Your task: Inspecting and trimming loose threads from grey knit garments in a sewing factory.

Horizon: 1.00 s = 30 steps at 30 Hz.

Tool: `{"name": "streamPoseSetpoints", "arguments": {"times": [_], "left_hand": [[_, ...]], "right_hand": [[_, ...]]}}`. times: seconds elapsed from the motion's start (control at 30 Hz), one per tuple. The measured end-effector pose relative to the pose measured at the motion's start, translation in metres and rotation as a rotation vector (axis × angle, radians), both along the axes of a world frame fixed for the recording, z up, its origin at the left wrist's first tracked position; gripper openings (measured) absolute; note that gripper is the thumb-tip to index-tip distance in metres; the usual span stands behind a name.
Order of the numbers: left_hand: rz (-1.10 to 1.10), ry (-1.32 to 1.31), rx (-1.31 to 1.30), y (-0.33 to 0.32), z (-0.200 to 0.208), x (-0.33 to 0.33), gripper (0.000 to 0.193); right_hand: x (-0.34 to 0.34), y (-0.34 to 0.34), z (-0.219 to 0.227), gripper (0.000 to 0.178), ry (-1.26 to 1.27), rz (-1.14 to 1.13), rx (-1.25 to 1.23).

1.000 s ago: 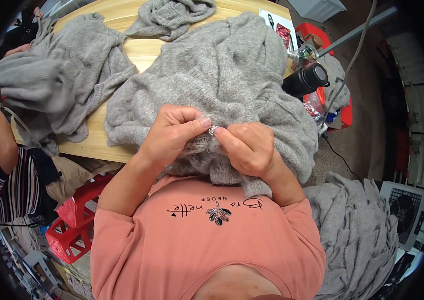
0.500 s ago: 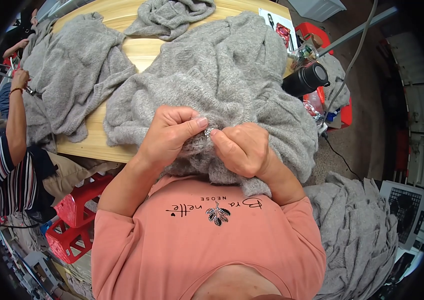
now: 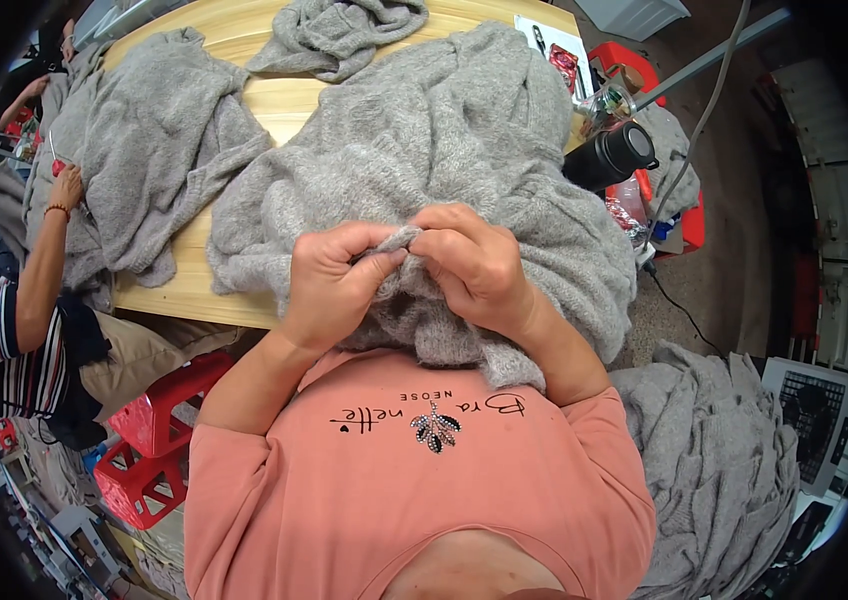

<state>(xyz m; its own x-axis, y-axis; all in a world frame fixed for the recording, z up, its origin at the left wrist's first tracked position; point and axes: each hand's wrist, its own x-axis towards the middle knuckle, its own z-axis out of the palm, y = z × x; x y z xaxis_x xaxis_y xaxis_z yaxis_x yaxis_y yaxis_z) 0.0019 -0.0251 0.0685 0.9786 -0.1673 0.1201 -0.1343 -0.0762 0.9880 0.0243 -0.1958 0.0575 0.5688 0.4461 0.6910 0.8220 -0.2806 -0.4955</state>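
A large grey knitted garment [image 3: 444, 130] is bunched over the table's near edge and against my body. My left hand [image 3: 336, 280] is closed, pinching a small fold of the knit between thumb and forefinger. Close beside it, my right hand [image 3: 474, 262] is closed too, its fingertips on the same raised fold. The two sets of fingertips almost touch. Whether a needle or other small thing sits between the right fingers cannot be made out.
More grey knits [image 3: 149, 140] lie on the wooden table [image 3: 279, 110]. A black flask [image 3: 612, 157] stands by its right edge, near a red crate [image 3: 689, 225]. A co-worker's arm [image 3: 42, 260] works at left beside red stools [image 3: 159, 420]. Grey garments [image 3: 709, 470] are piled at right.
Both hands have shifted their grip; a fold of knit now stands up between the fingertips. My right hand has moved up and slightly left. The co-worker's hand has moved right and lower.
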Motion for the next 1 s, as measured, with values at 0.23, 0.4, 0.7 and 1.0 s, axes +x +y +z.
{"name": "streamPoseSetpoints", "arguments": {"times": [0.23,0.4,0.7,1.0], "left_hand": [[0.137,-0.203,0.025,-0.006,-0.008,-0.006,0.018],[0.247,-0.58,0.182,-0.008,-0.016,-0.003,0.016],[0.215,-0.735,0.211,-0.006,-0.015,-0.006,0.016],[0.22,-0.653,0.214,-0.008,-0.016,-0.008,0.016]], "right_hand": [[-0.006,0.008,-0.008,0.023,-0.283,-0.162,-0.034],[-0.002,0.01,-0.01,0.024,-0.247,-0.189,-0.026],[0.002,0.005,-0.009,0.025,-0.03,-0.007,0.033],[-0.003,0.008,-0.013,0.022,-0.286,-0.231,-0.082]]}}
